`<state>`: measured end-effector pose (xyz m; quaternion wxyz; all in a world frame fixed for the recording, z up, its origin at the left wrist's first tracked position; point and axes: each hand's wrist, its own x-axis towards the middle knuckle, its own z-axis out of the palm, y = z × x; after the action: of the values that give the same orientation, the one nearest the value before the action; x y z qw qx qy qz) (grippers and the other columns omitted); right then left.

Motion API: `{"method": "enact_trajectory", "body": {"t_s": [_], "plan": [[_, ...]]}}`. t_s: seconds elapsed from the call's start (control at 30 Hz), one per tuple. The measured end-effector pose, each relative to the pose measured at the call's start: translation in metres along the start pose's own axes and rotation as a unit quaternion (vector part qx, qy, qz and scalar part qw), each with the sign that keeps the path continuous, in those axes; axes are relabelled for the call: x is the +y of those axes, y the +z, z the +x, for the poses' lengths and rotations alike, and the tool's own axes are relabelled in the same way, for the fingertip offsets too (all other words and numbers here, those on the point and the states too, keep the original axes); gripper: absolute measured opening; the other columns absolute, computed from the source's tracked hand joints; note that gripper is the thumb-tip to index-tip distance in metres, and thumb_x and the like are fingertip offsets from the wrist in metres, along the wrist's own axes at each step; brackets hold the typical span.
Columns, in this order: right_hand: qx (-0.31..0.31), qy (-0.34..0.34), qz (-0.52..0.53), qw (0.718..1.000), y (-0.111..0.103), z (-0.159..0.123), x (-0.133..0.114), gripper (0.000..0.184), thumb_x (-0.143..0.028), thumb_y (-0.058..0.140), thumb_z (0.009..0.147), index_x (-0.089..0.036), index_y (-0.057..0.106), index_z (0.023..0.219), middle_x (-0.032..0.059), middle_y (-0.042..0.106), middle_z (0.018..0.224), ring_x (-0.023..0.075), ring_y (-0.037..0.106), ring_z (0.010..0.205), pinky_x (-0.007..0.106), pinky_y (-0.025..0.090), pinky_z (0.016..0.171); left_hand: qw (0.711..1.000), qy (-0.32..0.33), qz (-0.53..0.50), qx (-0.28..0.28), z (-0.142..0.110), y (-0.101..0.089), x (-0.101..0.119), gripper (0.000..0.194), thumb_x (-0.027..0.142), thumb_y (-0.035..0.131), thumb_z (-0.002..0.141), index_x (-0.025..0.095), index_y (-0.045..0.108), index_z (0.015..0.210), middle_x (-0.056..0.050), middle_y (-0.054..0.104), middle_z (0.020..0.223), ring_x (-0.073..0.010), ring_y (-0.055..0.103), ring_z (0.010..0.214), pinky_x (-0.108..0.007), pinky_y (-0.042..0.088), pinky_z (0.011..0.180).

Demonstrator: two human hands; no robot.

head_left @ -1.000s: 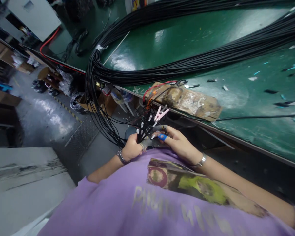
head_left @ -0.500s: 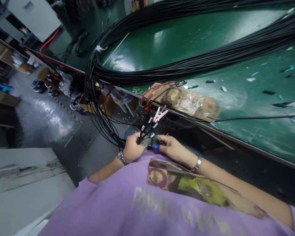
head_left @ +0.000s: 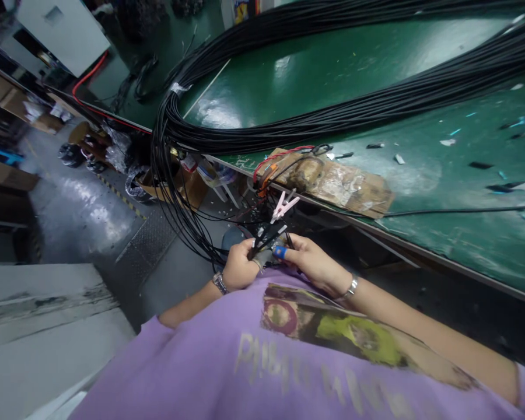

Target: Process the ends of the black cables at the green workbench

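My left hand point(head_left: 240, 267), with a watch at its wrist, is closed around a bunch of thin black cables point(head_left: 196, 239) whose ends have white tips. The ends fan out just above my thumb. Close beside it, my right hand point(head_left: 312, 261) is closed in a pinch at the cable ends, with blue tape point(head_left: 280, 251) around one digit. A short dark piece, seemingly a cable end, shows at its fingertips; the rest is hidden. Above both hands, a pale pink clothespin point(head_left: 284, 207) sits at the table edge.
A thick coil of black cable point(head_left: 262, 137) lies along the green table point(head_left: 420, 169) and hangs over its edge. A worn wooden block point(head_left: 354, 186) with red and black wires is near the edge. Cable scraps point(head_left: 480, 165) dot the tabletop. Cardboard boxes point(head_left: 13, 175) stand at left.
My right hand has moved slightly up, its fingers changing position at the cable ends. The white-tipped ends have shifted lower and closer to my hands. My left hand stays nearly in place.
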<state>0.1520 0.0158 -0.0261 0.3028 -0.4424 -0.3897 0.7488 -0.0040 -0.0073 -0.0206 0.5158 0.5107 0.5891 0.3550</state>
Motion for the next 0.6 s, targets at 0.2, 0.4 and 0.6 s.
{"method": "enact_trajectory", "body": {"t_s": [0.2, 0.4, 0.6], "plan": [[0.112, -0.028, -0.122, 0.986, -0.012, 0.009, 0.014, 0.029, -0.044, 0.067, 0.061, -0.018, 0.052, 0.059, -0.0043, 0.048, 0.054, 0.0097, 0.039, 0.052, 0.025, 0.033, 0.051, 0.995, -0.059, -0.071, -0.023, -0.002, -0.005, 0.015, 0.042, 0.05, 0.071, 0.065, 0.016, 0.048, 0.058, 0.007, 0.044, 0.043, -0.0036, 0.035, 0.034, -0.019, 0.028, 0.037], [0.077, -0.067, -0.146, 0.984, -0.017, 0.006, 0.004, 0.037, -0.052, 0.058, 0.072, -0.02, 0.049, 0.055, -0.0036, 0.047, 0.051, 0.0101, 0.04, 0.05, 0.025, 0.036, 0.051, 0.993, -0.064, -0.095, -0.037, 0.002, -0.01, 0.015, 0.047, 0.055, 0.066, 0.068, 0.015, 0.047, 0.051, 0.006, 0.044, 0.043, -0.0028, 0.036, 0.031, -0.018, 0.025, 0.033], [0.025, -0.109, -0.066, 0.992, -0.01, 0.004, -0.006, 0.027, -0.038, 0.069, 0.067, -0.019, 0.06, 0.084, 0.0024, 0.066, 0.079, 0.0164, 0.059, 0.075, 0.029, 0.047, 0.07, 0.99, -0.077, -0.108, -0.041, 0.002, -0.008, 0.013, 0.045, 0.053, 0.067, 0.067, 0.015, 0.049, 0.054, 0.005, 0.047, 0.046, -0.0033, 0.038, 0.031, -0.018, 0.024, 0.031]]}}
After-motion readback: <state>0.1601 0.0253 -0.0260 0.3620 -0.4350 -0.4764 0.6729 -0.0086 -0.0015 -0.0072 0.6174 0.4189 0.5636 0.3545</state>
